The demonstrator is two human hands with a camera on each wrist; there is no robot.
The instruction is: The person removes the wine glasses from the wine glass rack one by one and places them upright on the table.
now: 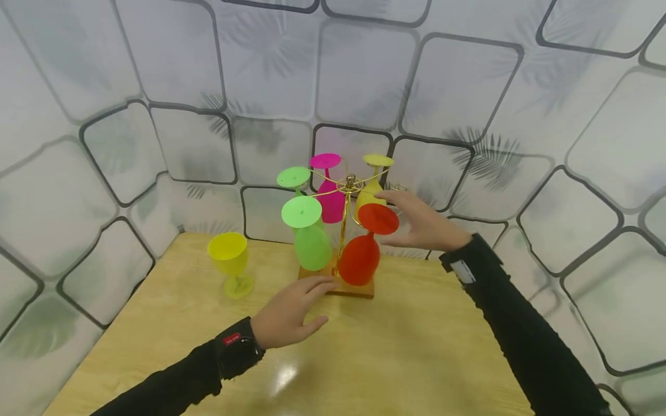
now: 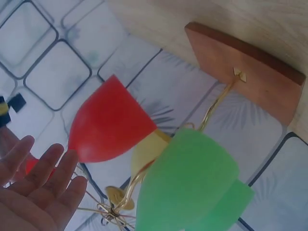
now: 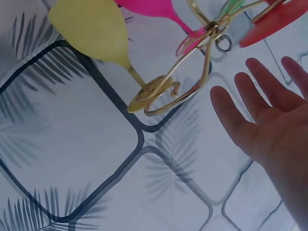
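A gold wire stemware rack [image 1: 342, 234] on a wooden base [image 1: 360, 290] carries several plastic goblets upside down. Closest to the camera hang a red goblet [image 1: 360, 260] and a green goblet [image 1: 313, 249]. Behind them are another green goblet [image 1: 293, 177], a magenta goblet [image 1: 330, 203] and a yellow goblet [image 1: 367, 197]. My left hand [image 1: 291, 313] hovers before the base, fingers extended and holding nothing. On the rack's right side, my right hand [image 1: 424, 222] is raised beside the red and yellow goblets. Its fingers [image 3: 252, 91] are spread and apart from the goblets in the right wrist view.
A second yellow goblet [image 1: 228, 257] stands upright on the wooden table [image 1: 395, 352], left of the rack. Close behind the table hangs a patterned pale backdrop [image 1: 364, 81], which also encloses both sides.
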